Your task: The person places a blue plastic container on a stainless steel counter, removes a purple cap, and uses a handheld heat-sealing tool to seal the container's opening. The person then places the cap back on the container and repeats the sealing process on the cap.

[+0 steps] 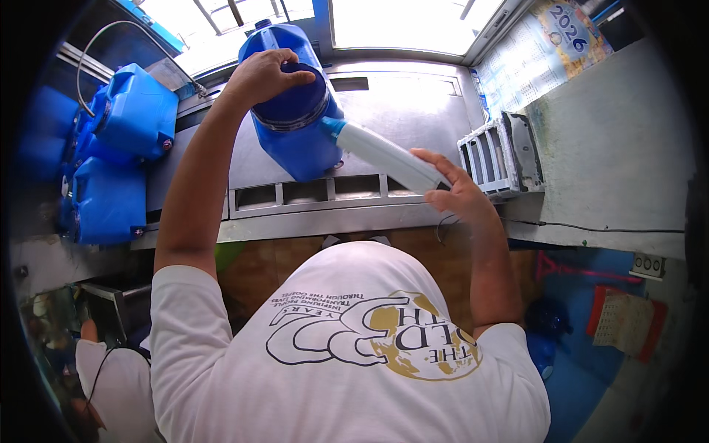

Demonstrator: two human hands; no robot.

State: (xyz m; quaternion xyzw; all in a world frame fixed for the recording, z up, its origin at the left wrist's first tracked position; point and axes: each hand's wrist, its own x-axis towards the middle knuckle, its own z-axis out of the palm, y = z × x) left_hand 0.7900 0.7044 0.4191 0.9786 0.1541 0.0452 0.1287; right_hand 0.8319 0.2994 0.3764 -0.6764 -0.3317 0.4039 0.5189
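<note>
My left hand [271, 75] grips the upper side of a blue plastic water container [310, 147], its thumb and fingers at the large round cap [293, 98]. A clear, wrinkled band runs around the edge of that cap. The container lies tilted on a stainless-steel counter [410, 127], and its small neck points to the window. In my right hand [457, 185] is a white hand tool [388, 155] with a blue tip, resembling a heat gun. The tip is close to the container's side near the cap; whether it touches I cannot tell.
Several blue water containers [135, 111] stand at the left, under a curved metal hose [83, 72]. To the right are a white slatted rack [487, 158] and a black cord [598, 228] along the ledge. Slots [304, 192] line the counter's front.
</note>
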